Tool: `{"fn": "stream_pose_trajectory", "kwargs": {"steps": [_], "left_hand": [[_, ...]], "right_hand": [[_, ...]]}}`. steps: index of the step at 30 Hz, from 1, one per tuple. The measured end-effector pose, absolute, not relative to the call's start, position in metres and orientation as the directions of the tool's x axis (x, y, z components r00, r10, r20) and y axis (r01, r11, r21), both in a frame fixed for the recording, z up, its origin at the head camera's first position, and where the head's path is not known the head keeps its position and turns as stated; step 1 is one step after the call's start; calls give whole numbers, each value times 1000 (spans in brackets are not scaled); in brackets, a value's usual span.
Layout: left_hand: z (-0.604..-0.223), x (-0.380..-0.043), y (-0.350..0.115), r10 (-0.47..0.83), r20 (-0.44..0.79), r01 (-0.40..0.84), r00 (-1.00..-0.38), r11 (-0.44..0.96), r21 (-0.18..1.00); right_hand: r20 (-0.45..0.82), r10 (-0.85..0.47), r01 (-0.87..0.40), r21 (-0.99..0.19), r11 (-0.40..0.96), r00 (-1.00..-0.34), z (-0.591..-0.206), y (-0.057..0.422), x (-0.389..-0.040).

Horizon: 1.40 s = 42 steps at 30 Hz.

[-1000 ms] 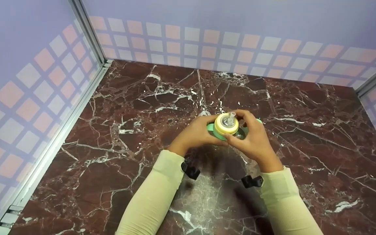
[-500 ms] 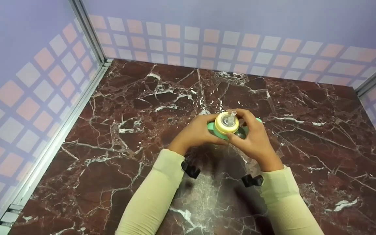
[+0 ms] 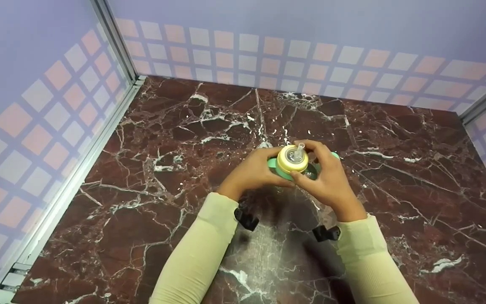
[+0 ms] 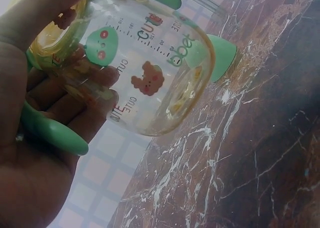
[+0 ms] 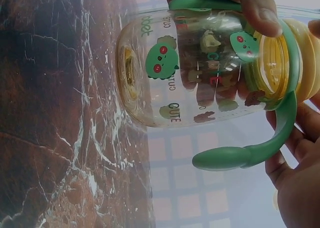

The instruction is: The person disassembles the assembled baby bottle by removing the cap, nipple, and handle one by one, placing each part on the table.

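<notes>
A clear baby bottle point(image 4: 130, 88) with printed cartoon faces, green handles point(image 5: 225, 158) and a yellow collar point(image 3: 292, 166) is between both hands. From its top a clear straw spout point(image 3: 300, 148) sticks up. My left hand point(image 3: 255, 169) grips the bottle's body from the left, fingers wrapped behind it in the right wrist view. At the yellow collar, the thumb and fingers of my right hand point(image 3: 326, 179) hold from the right. Whether the bottle's base touches the table cannot be told. A green piece point(image 3: 335, 156) shows past the right hand, mostly hidden.
Dark red marble with white veins covers the table point(image 3: 175, 236). Small white specks are scattered beyond the hands. Pale purple walls point(image 3: 310, 25) with pink and white squares enclose the back and sides, joined by metal posts point(image 3: 114, 40).
My right thumb and fingers have shifted slightly on the yellow collar. The left hand and the bottle stay almost in place.
</notes>
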<state>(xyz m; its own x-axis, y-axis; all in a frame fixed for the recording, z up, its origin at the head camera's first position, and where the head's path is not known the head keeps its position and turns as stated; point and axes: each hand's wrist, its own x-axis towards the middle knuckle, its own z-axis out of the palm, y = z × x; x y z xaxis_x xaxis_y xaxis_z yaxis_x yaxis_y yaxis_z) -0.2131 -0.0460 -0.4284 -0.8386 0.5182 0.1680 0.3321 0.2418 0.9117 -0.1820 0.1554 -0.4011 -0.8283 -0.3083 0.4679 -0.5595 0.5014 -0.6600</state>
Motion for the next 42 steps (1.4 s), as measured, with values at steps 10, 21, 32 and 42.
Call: {"fn": "stream_pose_trajectory", "kwargs": {"steps": [10,21,32,42], "left_hand": [[-426,-211,-45,512,163,332,-843,259,907],[-425,-211,-46,515,162,342,-842,276,898],[-426,-211,-45,521,177,354,-835,262,898],[-427,-211,-46,516,174,343,-839,253,905]], "right_hand": [[489,-231,-523,-626,579,-841,-396,149,-180],[458,-204,-478,-632,609,-865,-396,148,-179],[455,-234,-501,-653,568,-859,-397,152,-179],[476,-254,-531,-647,548,-842,-400,153,-179]]}}
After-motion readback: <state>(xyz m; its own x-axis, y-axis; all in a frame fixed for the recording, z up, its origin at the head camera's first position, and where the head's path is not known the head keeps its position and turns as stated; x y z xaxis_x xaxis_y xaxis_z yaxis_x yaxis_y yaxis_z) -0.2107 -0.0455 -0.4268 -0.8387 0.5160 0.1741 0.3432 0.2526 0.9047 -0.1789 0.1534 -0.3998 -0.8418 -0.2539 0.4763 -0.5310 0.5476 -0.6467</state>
